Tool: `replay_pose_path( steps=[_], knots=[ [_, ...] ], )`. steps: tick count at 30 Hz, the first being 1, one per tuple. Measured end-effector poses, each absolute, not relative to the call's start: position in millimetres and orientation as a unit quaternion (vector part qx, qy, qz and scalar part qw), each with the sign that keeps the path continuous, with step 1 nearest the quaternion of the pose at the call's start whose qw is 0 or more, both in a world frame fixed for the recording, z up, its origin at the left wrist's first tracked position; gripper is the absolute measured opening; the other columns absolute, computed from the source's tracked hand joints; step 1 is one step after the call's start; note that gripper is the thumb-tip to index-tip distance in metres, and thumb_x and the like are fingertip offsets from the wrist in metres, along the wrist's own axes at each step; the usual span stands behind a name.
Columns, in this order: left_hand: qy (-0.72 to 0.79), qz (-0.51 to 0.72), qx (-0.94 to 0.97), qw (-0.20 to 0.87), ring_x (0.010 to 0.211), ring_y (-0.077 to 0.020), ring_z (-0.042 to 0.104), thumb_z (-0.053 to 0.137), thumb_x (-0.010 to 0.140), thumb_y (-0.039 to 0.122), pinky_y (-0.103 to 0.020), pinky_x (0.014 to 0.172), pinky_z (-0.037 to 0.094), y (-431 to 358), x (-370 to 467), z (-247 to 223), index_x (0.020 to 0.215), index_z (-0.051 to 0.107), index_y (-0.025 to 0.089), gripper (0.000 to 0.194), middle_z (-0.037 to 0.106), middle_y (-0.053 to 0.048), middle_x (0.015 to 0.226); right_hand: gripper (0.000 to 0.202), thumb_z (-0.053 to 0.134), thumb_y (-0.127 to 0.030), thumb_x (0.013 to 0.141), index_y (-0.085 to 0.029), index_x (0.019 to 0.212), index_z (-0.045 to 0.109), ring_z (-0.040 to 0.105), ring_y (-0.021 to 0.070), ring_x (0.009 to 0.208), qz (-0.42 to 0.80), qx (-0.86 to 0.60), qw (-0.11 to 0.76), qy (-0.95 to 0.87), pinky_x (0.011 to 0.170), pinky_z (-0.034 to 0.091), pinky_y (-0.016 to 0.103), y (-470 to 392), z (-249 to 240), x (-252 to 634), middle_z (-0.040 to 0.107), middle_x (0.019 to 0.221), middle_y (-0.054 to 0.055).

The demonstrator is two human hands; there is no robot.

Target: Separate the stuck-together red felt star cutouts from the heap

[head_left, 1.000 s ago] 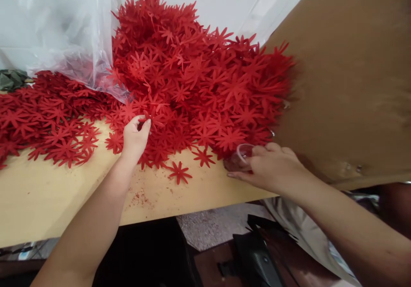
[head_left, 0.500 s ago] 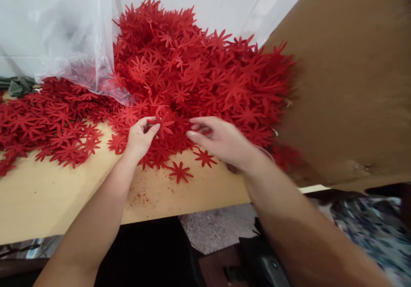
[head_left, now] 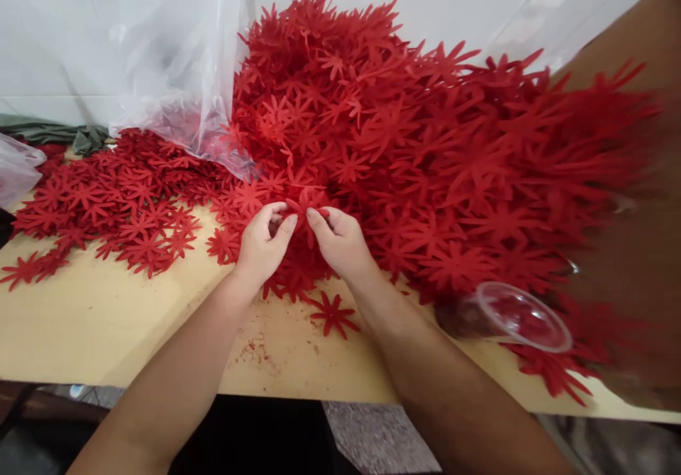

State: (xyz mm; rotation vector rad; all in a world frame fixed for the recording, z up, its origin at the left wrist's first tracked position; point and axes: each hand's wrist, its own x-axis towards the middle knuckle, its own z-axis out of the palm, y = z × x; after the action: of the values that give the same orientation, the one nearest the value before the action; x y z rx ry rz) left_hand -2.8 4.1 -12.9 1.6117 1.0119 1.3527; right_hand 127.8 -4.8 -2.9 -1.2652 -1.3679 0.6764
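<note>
Red star-shaped flower pieces form a tall heap (head_left: 404, 142) at the centre and right. Just in front of it, my left hand (head_left: 269, 237) pinches the left side of a single red flower piece (head_left: 307, 202). The same piece is gripped on its right by the thumb and fingers of my right hand (head_left: 340, 237). Both hands are close together, a little above the table. One loose red flower (head_left: 333, 315) lies flat on the wood below my right hand. A lower pile of red flowers (head_left: 128, 198) spreads out to the left.
A clear plastic bag (head_left: 175, 57) stands behind the lower pile. On the pale wooden table (head_left: 159, 333), a clear plastic cup (head_left: 524, 317) lies tilted at the right. A brown board (head_left: 638, 248) borders the right side; dark green cloth (head_left: 58, 133) is at the back left.
My right hand has moved left and taken hold of the flower piece in my left hand. The view has shifted, bringing the clear cup at the right into sight.
</note>
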Motion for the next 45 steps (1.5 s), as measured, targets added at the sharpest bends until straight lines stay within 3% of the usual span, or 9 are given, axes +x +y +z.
replay_pose_path(
  steps=[6,12,15,17,21,25,28,38,45],
  knots=[
    [0.37,0.536,0.658,0.379,0.081,-0.0123,0.054,0.063,0.076,0.031,-0.026,0.077,0.046,-5,0,1,0.092,0.061,0.018,0.021,0.058,-0.004,0.089,0.043,0.058,-0.064,0.068,-0.021,0.064,0.053,0.052,0.013,0.066,0.346,-0.476,0.569,-0.574,0.068,0.047,0.029,-17,4,128,0.055,0.064,-0.001],
    [0.397,0.569,0.51,0.508,0.068,-0.0087,0.055,0.06,0.076,0.023,-0.023,0.071,0.047,1,2,-1,0.077,0.058,0.016,0.008,0.061,0.0,0.073,0.052,0.047,-0.073,0.069,-0.022,0.063,0.044,0.038,0.0092,0.055,0.387,-0.453,0.545,-0.59,0.056,0.042,0.026,-18,2,126,0.039,0.058,-0.004],
    [0.423,0.611,0.452,0.493,0.058,-0.0065,0.05,0.06,0.077,0.024,-0.021,0.061,0.044,10,-5,-1,0.076,0.056,0.016,0.009,0.058,0.003,0.064,0.042,0.044,-0.062,0.078,-0.021,0.068,0.046,0.045,0.0117,0.062,0.267,-0.525,0.547,-0.595,0.06,0.044,0.027,-14,2,139,0.044,0.064,-0.001],
    [0.429,0.617,0.451,0.482,0.056,-0.0061,0.05,0.06,0.077,0.025,-0.02,0.06,0.043,13,-9,-1,0.075,0.056,0.017,0.01,0.058,0.004,0.062,0.035,0.049,-0.054,0.078,-0.02,0.084,0.054,0.054,0.018,0.083,0.108,-0.594,0.528,-0.598,0.074,0.048,0.034,-14,4,149,0.053,0.087,0.007],
    [0.436,0.575,0.508,0.471,0.059,-0.0073,0.053,0.062,0.075,0.024,-0.022,0.065,0.046,9,-7,1,0.072,0.059,0.016,0.009,0.062,0.003,0.064,0.048,0.054,-0.044,0.077,-0.015,0.116,0.052,0.046,0.0278,0.119,-0.043,-0.613,0.482,-0.625,0.097,0.041,0.046,-20,10,149,0.048,0.122,0.017],
    [0.397,0.52,0.58,0.486,0.072,-0.0099,0.06,0.06,0.074,0.017,-0.025,0.074,0.048,1,1,1,0.077,0.063,0.016,0.004,0.068,0.0,0.074,0.032,0.051,-0.041,0.08,-0.018,0.101,0.057,0.061,0.0196,0.092,0.202,-0.503,0.524,-0.657,0.083,0.049,0.036,-23,6,131,0.063,0.098,0.01],
    [0.395,0.491,0.606,0.486,0.072,-0.01,0.06,0.059,0.073,0.016,-0.025,0.075,0.048,-2,3,1,0.076,0.063,0.015,0.005,0.067,-0.001,0.076,0.018,0.056,-0.037,0.076,-0.019,0.079,0.059,0.059,0.0153,0.068,0.295,-0.494,0.538,-0.615,0.068,0.048,0.031,-21,2,125,0.063,0.074,0.004],
    [0.436,0.48,0.677,0.348,0.054,-0.0082,0.045,0.055,0.078,0.032,-0.023,0.055,0.038,-5,-8,9,0.064,0.055,0.017,0.021,0.055,0.002,0.059,0.018,0.053,-0.032,0.079,-0.02,0.066,0.049,0.037,0.0089,0.05,0.191,-0.576,0.555,-0.569,0.053,0.033,0.026,-19,3,138,0.044,0.054,-0.004],
    [0.358,0.522,0.663,0.401,0.089,-0.014,0.058,0.063,0.075,0.035,-0.027,0.082,0.045,-2,0,-4,0.095,0.062,0.016,0.028,0.065,-0.007,0.1,0.04,0.054,-0.049,0.079,-0.02,0.054,0.04,0.03,0.0066,0.048,0.218,-0.531,0.574,-0.584,0.049,0.026,0.025,-20,1,131,0.034,0.05,-0.006]
  ],
)
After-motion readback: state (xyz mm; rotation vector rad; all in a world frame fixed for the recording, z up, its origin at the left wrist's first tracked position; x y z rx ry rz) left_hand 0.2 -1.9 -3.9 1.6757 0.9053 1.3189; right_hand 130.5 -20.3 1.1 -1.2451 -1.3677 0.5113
